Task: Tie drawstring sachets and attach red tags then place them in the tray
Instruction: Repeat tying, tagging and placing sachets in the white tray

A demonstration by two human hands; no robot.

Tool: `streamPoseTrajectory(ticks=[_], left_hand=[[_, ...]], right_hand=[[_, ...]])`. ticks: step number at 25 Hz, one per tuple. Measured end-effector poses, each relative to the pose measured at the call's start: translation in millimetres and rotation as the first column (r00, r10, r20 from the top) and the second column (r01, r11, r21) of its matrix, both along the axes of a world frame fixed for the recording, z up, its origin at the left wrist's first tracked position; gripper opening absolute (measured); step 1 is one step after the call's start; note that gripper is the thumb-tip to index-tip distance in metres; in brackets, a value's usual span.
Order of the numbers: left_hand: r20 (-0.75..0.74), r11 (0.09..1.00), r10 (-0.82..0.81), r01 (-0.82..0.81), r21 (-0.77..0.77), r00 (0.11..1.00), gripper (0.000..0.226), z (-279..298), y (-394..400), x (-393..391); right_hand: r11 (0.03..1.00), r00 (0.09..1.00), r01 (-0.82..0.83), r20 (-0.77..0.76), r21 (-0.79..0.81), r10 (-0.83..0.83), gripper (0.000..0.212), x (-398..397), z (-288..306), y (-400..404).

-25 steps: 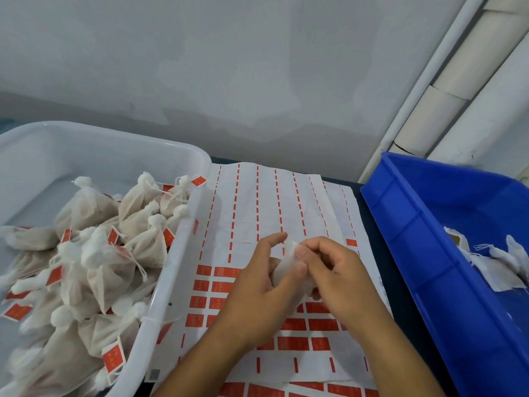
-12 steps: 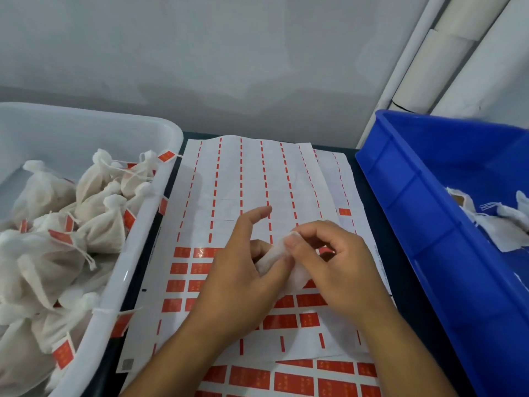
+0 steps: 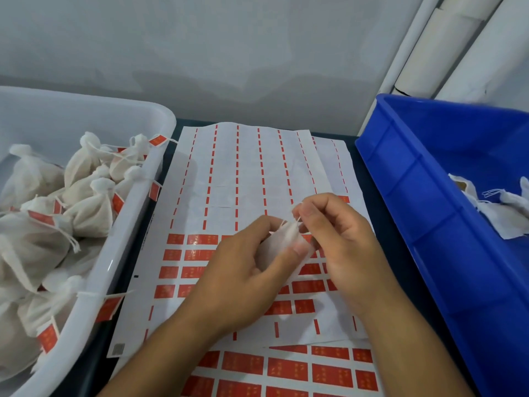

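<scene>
- The sachet (image 3: pixel 282 245) looks light, soft and limp — best held at the neck, pulling by the drawstring (image 3: pixel 297 220)
- Small white gauzy pouch, above the red tag sheet (image 3: pixel 200 256)
- Left hand (image 3: pixel 243 270) grips its body; right hand (image 3: pixel 340 239) pinches the string
- White tray (image 3: pixel 120 253) of tagged sachets sits left — blue bin (image 3: pixel 415 196) right

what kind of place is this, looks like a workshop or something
Probably a small hand-packing workbench: a white tray heaped with tagged sachets, a sheet of red tags and a blue bin of untied ones.
</scene>
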State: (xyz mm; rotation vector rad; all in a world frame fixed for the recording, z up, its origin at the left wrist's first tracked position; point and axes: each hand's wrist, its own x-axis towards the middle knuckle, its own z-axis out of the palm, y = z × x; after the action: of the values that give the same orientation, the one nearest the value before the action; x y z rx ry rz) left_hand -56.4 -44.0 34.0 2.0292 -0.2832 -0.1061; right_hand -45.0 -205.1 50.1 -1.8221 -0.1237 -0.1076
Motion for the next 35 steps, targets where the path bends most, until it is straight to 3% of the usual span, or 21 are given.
streamPoseTrajectory(ticks=[3, 8, 14, 17, 18, 21, 24, 27, 30, 32, 35], left_hand=[[0.047, 0.985, -0.037, 0.029, 0.168, 0.998, 0.046, -2, -1, -2], [0.095, 0.972, -0.063, 0.040, 0.234, 0.993, 0.055, -8, -5, -1], [0.127, 0.960, -0.030, -0.007, 0.281, 0.991, 0.049, -6, -5, -3], [0.143, 0.979, 0.118, -0.140, 0.151, 0.983, 0.036, 2, -5, -2], [0.082, 0.984, 0.142, -0.149, 0.093, 0.986, 0.031, 3, -5, -1], [-0.309, 0.987, -0.044, -0.008, -0.163, 0.950, 0.061, 5, -5, -2], [-0.465, 0.945, -0.151, -0.012, -0.328, 0.872, 0.061, -1, -9, 2], [-0.524, 0.843, -0.155, -0.164, -0.512, 0.838, 0.054, -4, -9, 7], [-0.489, 0.654, -0.201, -0.256, -0.712, 0.849, 0.042, -1, 5, 9], [-0.532, 0.531, -0.169, -0.379, -0.758, 0.830, 0.037, 3, 11, 12], [-0.547, 0.504, -0.190, -0.397, -0.767, 0.815, 0.041, 11, 14, 11]], right_hand=[[0.997, 0.996, 0.083, 0.027, 0.000, -0.083, 0.027, 1, 3, -3], [0.957, 0.978, 0.202, 0.017, 0.210, -0.210, 0.020, 3, 5, -8], [0.936, 0.996, 0.087, -0.004, 0.340, -0.092, 0.023, 2, 8, -4], [0.949, 0.996, 0.059, 0.041, 0.311, -0.075, 0.021, -1, 10, -6], [0.950, 0.995, 0.063, 0.052, 0.305, -0.082, 0.020, -2, 11, -6], [0.967, 0.992, 0.010, 0.121, 0.255, -0.042, 0.017, -6, 13, -4], [0.994, 0.977, -0.084, 0.201, 0.072, 0.068, 0.015, -11, 11, 1], [0.979, 0.958, -0.191, 0.204, -0.074, 0.203, 0.012, -16, 8, 7], [0.953, 0.949, -0.286, 0.110, -0.104, 0.296, 0.011, -16, 2, 12], [0.951, 0.955, -0.287, 0.051, -0.116, 0.294, 0.010, -14, -2, 12], [0.963, 0.960, -0.271, -0.072, -0.008, 0.270, 0.015, -10, -3, 11]])
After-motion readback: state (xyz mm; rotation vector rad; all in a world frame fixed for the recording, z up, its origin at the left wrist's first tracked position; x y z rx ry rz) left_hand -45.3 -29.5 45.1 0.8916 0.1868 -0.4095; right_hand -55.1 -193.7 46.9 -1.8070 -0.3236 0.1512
